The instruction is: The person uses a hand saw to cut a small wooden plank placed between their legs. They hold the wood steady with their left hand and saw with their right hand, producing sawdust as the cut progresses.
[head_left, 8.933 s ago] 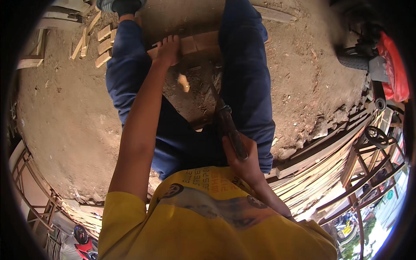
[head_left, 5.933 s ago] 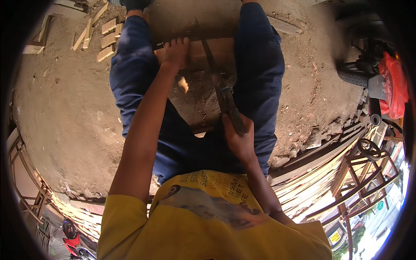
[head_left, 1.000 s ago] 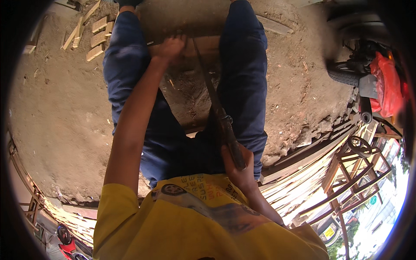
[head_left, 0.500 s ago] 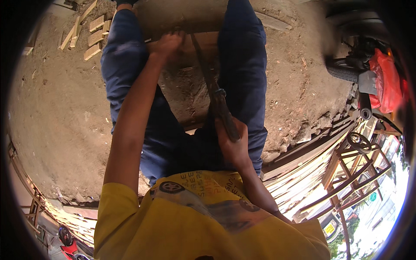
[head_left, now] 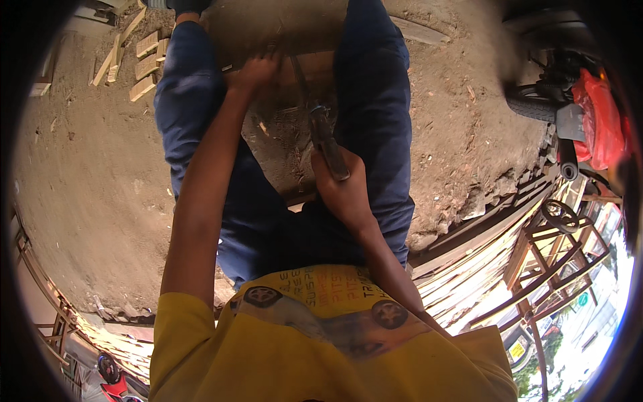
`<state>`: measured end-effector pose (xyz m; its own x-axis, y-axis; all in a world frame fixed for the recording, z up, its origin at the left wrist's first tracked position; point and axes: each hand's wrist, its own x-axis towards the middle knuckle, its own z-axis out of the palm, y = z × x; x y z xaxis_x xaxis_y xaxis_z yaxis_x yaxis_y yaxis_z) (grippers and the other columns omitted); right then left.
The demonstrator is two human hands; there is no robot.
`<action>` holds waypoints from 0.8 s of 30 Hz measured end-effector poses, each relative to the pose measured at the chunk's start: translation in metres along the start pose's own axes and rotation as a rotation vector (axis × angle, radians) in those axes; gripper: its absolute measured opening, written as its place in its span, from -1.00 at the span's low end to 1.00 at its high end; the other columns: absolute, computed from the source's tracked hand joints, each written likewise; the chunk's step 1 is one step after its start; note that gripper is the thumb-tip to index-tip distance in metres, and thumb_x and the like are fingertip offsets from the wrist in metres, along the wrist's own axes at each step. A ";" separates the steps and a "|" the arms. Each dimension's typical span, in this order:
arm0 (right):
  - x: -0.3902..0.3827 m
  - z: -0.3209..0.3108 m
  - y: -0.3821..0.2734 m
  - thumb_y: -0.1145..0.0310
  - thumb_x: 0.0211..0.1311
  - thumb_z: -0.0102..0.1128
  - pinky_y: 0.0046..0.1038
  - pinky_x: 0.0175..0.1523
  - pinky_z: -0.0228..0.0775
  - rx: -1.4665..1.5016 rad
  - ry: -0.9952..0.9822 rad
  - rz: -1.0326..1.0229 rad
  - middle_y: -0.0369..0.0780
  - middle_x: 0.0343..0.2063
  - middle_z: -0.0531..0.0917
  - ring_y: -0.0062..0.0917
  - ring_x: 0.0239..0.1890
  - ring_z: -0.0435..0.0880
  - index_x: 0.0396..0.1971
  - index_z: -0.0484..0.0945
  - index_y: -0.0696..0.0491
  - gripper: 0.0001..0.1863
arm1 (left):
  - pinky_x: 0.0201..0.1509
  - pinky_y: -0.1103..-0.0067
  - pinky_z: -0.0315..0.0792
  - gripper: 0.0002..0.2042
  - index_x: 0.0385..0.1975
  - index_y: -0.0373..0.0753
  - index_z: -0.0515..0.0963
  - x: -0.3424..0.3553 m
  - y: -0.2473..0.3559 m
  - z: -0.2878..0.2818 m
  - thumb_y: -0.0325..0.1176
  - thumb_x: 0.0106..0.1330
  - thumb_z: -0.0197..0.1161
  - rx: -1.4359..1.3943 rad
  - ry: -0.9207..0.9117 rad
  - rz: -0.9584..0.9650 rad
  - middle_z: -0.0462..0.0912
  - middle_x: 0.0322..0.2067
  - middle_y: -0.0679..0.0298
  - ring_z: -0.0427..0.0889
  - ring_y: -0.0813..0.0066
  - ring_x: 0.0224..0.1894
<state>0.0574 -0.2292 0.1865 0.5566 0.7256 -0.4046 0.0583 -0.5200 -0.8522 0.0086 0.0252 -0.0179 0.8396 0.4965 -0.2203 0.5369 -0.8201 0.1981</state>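
Between my knees lies a wooden board (head_left: 313,67), set crosswise and in shadow. My left hand (head_left: 254,75) presses down on its left part, fingers reaching over the board; they are dim and slightly blurred. In my right hand (head_left: 343,184) is the dark handle of a hand saw, wrapped by the fingers. The saw's narrow blade (head_left: 301,79) points away from me and meets the board just right of my left hand. The far end of the blade is hard to make out in the shade.
Short cut wood blocks (head_left: 147,66) and sticks lie on the dirt ground at far left. A parked motorbike with a red plastic bag (head_left: 597,120) stands at right. Long planks (head_left: 462,278) and a wooden frame (head_left: 546,275) are at lower right.
The saw and my right hand have moved forward and slightly left, so less blade shows on my side of the board. My left hand stays on the board.
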 end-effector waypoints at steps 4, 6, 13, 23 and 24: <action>-0.074 -0.024 0.004 0.51 0.22 0.11 -0.60 -0.53 0.19 -0.050 0.031 -0.030 -0.38 -0.70 0.45 -0.82 -0.58 0.38 -0.46 0.51 0.21 -0.90 | 0.18 0.26 0.39 -0.26 0.25 -0.34 0.17 -0.006 0.008 -0.011 -0.27 0.03 0.30 -0.006 0.082 0.039 0.51 0.00 -0.06 0.49 -0.01 0.08; -0.071 -0.029 -0.004 0.50 0.23 0.11 -0.62 -0.54 0.18 -0.013 0.018 0.034 -0.36 -0.72 0.43 -0.83 -0.58 0.38 -0.42 0.52 0.22 -0.90 | 0.17 0.26 0.39 -0.27 0.24 -0.34 0.18 -0.001 -0.008 0.005 -0.26 0.03 0.30 -0.010 0.023 0.147 0.50 0.01 -0.07 0.49 -0.01 0.08; -0.032 -0.012 -0.011 0.44 0.24 0.11 -0.60 -0.53 0.19 0.022 0.018 0.039 -0.37 -0.72 0.42 -0.81 -0.60 0.35 -0.46 0.51 0.22 -0.84 | 0.11 0.25 0.43 -0.23 0.22 -0.34 0.16 -0.005 0.002 0.003 -0.23 -0.01 0.36 -0.037 0.007 0.037 0.52 -0.04 -0.08 0.52 -0.03 0.02; 0.016 -0.003 -0.018 0.48 0.24 0.10 -0.62 -0.51 0.23 -0.038 -0.035 0.043 -0.34 -0.71 0.46 -0.80 -0.60 0.39 -0.40 0.53 0.25 -0.87 | 0.06 0.24 0.44 -0.35 0.02 -0.38 0.32 0.002 0.001 -0.015 -0.15 -0.03 0.40 -0.100 -0.002 0.056 0.52 -0.06 -0.12 0.54 -0.05 -0.01; -0.005 -0.004 -0.016 0.47 0.24 0.09 -0.60 -0.52 0.22 -0.002 -0.007 0.014 -0.34 -0.71 0.46 -0.79 -0.61 0.38 -0.44 0.51 0.24 -0.86 | 0.06 0.24 0.44 -0.34 0.02 -0.38 0.33 -0.003 0.002 -0.012 -0.14 -0.03 0.41 -0.086 -0.030 0.044 0.52 -0.06 -0.11 0.54 -0.06 -0.01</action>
<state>0.0573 -0.2262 0.2039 0.5518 0.7210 -0.4191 0.0516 -0.5312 -0.8457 0.0081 0.0259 -0.0058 0.8604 0.4507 -0.2380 0.5057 -0.8129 0.2890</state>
